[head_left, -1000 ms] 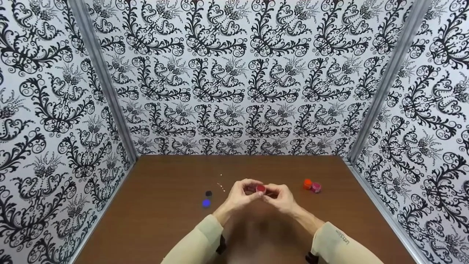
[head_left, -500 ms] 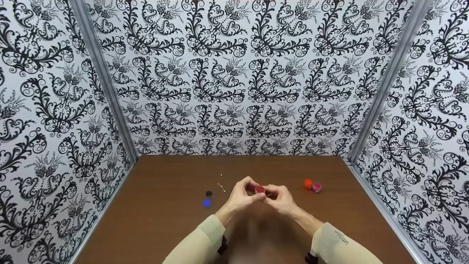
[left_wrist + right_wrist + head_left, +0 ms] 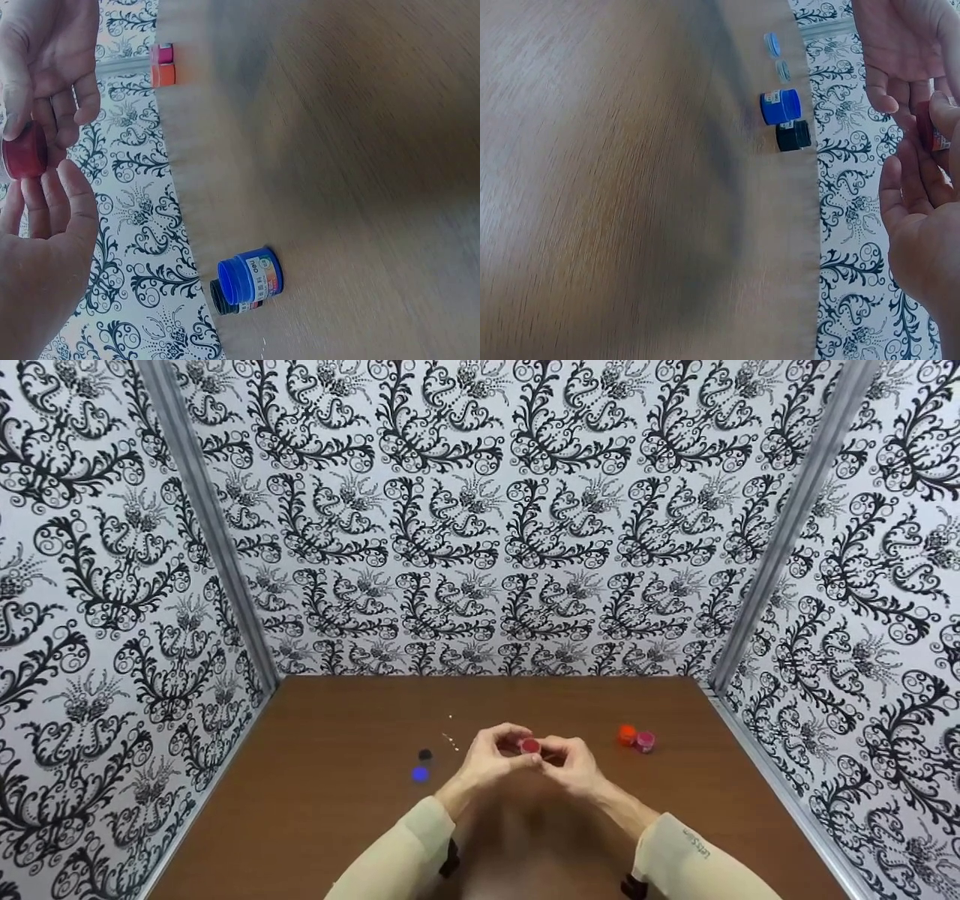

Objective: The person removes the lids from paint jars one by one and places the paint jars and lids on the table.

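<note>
Fingers (image 3: 511,728) of the left hand (image 3: 484,763) curl in to pinch one side of a red jar (image 3: 530,745), while the right hand (image 3: 576,769) pinches it from the other side; the hands come together at the jar, clear of the tabletop (image 3: 315,787), about midway between its left and right edges. Its round red end faces up toward the head camera; whether a cap sits on it is too small to tell. For steady work at this jar, one hand would do best to grip the wall firmly while the other bears on the rim with thumb and fingertips only, turning or easing evenly rather than jerking. Holding it upright and low over the tabletop seems wise, since so small a round thing could slip or spill. Out to the left, a blue jar (image 3: 420,774) and a black jar (image 3: 425,754) stand side by side, and the right wrist view shows two flat discs, probably lids, one bluish disc (image 3: 772,44) and one paler disc (image 3: 783,71), near them. Toward the far right corner, an orange jar (image 3: 627,735) and a pink jar (image 3: 645,742) appear to touch; elbows should pass well inside both pairs.
</note>
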`<action>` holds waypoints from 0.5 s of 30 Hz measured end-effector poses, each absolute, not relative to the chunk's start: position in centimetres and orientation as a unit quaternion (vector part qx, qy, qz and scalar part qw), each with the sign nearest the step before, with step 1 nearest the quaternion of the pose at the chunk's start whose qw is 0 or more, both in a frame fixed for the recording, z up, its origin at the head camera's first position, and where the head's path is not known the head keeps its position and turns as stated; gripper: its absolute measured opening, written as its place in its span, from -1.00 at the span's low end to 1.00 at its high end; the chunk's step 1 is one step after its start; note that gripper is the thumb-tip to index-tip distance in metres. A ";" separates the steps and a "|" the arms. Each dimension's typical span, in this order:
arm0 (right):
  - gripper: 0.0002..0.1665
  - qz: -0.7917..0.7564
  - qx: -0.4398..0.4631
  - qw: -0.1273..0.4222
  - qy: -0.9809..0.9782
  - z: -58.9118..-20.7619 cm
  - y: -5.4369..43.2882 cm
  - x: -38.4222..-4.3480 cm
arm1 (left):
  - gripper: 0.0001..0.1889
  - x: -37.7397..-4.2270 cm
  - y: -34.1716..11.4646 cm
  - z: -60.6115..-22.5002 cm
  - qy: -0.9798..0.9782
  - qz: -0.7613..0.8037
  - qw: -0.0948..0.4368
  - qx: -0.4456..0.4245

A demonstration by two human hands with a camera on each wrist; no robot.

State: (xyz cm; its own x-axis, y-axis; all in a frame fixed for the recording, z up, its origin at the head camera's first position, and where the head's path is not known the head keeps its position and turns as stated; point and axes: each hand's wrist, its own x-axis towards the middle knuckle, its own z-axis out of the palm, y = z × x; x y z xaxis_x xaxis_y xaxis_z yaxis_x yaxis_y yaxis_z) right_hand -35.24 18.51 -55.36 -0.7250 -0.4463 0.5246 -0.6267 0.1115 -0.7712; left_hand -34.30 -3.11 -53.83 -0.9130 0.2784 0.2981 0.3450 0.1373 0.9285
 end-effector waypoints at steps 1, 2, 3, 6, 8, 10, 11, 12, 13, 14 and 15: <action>-0.73 0.558 0.361 0.082 -0.743 -55.3 18.5 -35.2 | -0.55 -34.4 -3.2 -53.9 -0.754 -0.621 0.024 -0.214; -0.74 0.557 0.359 0.081 -0.744 -55.3 18.5 -35.2 | -0.54 -34.4 -3.4 -53.9 -0.751 -0.622 0.021 -0.222; -0.75 0.555 0.356 0.082 -0.747 -55.3 18.4 -35.2 | -0.53 -34.4 -3.5 -53.9 -0.749 -0.621 0.019 -0.231; -0.77 0.558 0.354 0.078 -0.746 -55.3 18.3 -35.2 | -0.55 -34.6 -3.7 -54.0 -0.746 -0.617 0.019 -0.250; -0.77 0.564 0.360 0.074 -0.740 -55.3 18.3 -35.2 | -0.58 -34.7 -3.8 -54.1 -0.742 -0.617 0.021 -0.261; -0.76 0.569 0.370 0.073 -0.731 -55.3 18.2 -35.2 | -0.61 -34.7 -3.8 -54.2 -0.740 -0.617 0.025 -0.267; -0.75 0.569 0.375 0.075 -0.728 -55.3 18.2 -35.2 | -0.61 -34.7 -3.8 -54.2 -0.738 -0.618 0.026 -0.269; -0.75 0.570 0.379 0.075 -0.725 -55.3 18.2 -35.3 | -0.61 -34.7 -3.8 -54.2 -0.736 -0.620 0.026 -0.271; -0.75 0.569 0.381 0.077 -0.724 -55.4 18.2 -35.3 | -0.61 -34.7 -3.8 -54.2 -0.736 -0.620 0.027 -0.270; -0.75 0.568 0.381 0.078 -0.725 -55.4 18.2 -35.3 | -0.61 -34.6 -3.8 -54.2 -0.736 -0.620 0.028 -0.269; -0.75 0.565 0.382 0.081 -0.726 -55.4 18.2 -35.3 | -0.62 -34.6 -3.8 -54.2 -0.736 -0.621 0.028 -0.268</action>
State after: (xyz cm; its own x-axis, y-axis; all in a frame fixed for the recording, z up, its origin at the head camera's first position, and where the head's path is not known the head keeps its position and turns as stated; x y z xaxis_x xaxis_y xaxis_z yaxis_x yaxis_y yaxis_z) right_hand -35.34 18.22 -55.44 -0.6943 -0.4634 0.5506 -0.6476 0.0686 -0.7589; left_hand -34.59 -3.79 -54.16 -0.8550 0.3587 0.3745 0.4294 0.0849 0.8991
